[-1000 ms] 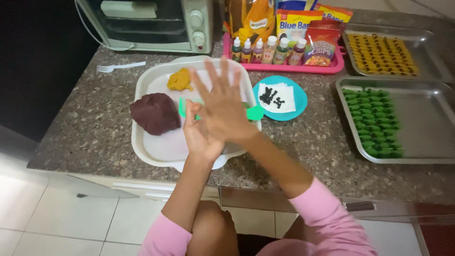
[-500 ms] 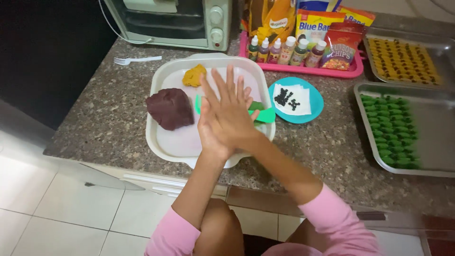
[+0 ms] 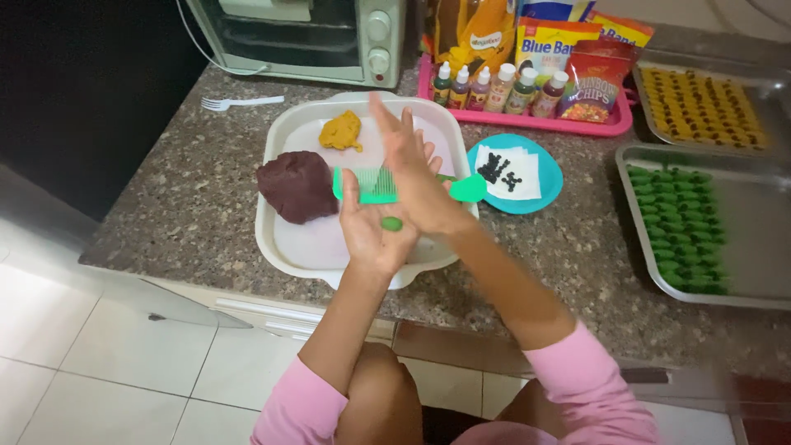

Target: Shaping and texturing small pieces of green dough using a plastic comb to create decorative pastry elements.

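Observation:
My left hand (image 3: pixel 367 237) lies palm up over the white tray (image 3: pixel 272 239) with a small green dough piece (image 3: pixel 391 223) resting on it. Flat and with fingers spread, my right hand (image 3: pixel 412 169) crosses over the left fingers, its heel just beyond the dough. Under the hands on the tray lies a green comb (image 3: pixel 362 186), which has a rounded green end (image 3: pixel 467 189). The tray also holds a dark brown dough lump (image 3: pixel 297 185) and an orange dough lump (image 3: pixel 340 132).
A teal plate (image 3: pixel 544 177) with white paper and black bits sits right of the tray. Farther right is a metal pan (image 3: pixel 758 239) of green pieces, with a pan (image 3: pixel 700 103) of yellow pieces behind it. Also behind are a pink tray (image 3: pixel 527 124) of bottles, a toaster oven (image 3: pixel 305 33) and a plastic fork (image 3: pixel 239 103).
My right hand has slid forward off the left palm, so the green dough piece now shows. Before, the two palms were pressed together over it.

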